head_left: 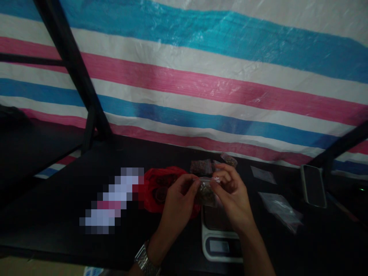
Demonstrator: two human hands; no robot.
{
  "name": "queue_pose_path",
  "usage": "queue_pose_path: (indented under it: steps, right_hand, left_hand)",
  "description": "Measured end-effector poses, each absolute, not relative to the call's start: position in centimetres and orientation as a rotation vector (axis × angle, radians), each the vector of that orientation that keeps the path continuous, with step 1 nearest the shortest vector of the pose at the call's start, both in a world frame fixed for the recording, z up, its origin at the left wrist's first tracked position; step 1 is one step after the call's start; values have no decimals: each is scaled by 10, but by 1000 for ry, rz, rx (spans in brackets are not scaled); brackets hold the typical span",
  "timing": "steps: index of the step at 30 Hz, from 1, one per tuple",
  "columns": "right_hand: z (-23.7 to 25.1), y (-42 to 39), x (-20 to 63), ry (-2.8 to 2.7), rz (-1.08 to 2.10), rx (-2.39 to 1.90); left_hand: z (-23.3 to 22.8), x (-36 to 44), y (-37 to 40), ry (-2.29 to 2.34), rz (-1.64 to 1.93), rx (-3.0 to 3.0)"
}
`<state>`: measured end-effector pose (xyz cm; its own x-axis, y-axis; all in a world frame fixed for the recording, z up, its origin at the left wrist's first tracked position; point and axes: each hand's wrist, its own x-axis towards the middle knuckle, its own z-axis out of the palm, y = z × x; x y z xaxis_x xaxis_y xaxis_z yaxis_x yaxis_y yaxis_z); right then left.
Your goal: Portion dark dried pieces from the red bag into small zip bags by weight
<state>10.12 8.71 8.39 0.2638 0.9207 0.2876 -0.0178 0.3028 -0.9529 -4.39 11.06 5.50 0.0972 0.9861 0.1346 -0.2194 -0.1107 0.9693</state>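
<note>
Between my hands is a small clear zip bag (206, 194) with dark greenish bits inside. My left hand (180, 196) pinches its top edge at the left corner, and my right hand (231, 193) pinches the right side of that edge. Just beneath the bag lies a white kitchen scale (221, 245) with a dark plate and a small display; the right arm covers part of it. Left of the scale, a red plastic bag (149, 191) lies spread open with dark pieces in it, partly behind my left hand.
Filled zip bags (200, 166) lie behind my hands, one more (229, 159) by the striped sheet (201, 76). To the right are flat clear bags (280, 211) and a phone (314, 186) leaning at the back. A blurred-out strip (112, 203) lies left on the black table (57, 214).
</note>
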Motion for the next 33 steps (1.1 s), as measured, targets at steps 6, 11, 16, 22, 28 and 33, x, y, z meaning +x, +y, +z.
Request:
queue_pose_path:
  steps: [6, 11, 16, 22, 28, 33]
  right_hand:
    - [81, 86, 104, -1103, 893, -1050]
    - [79, 86, 104, -1101, 934, -1058]
    - [79, 86, 102, -1099, 938, -1071]
    - [77, 88, 101, -1061, 929, -1063]
    - [80, 87, 102, -1058, 943, -1067]
    - [82, 85, 102, -1082, 902, -1090]
  left_hand:
    - [59, -45, 112, 882, 1325, 1156]
    - [61, -47, 111, 885, 1314, 1124]
    - [62, -47, 110, 883, 1315, 1140]
    - [59, -47, 111, 885, 1322, 1115]
    - [60, -47, 111, 929, 1310, 1125]
    - [57, -45, 110, 930, 1271, 1184]
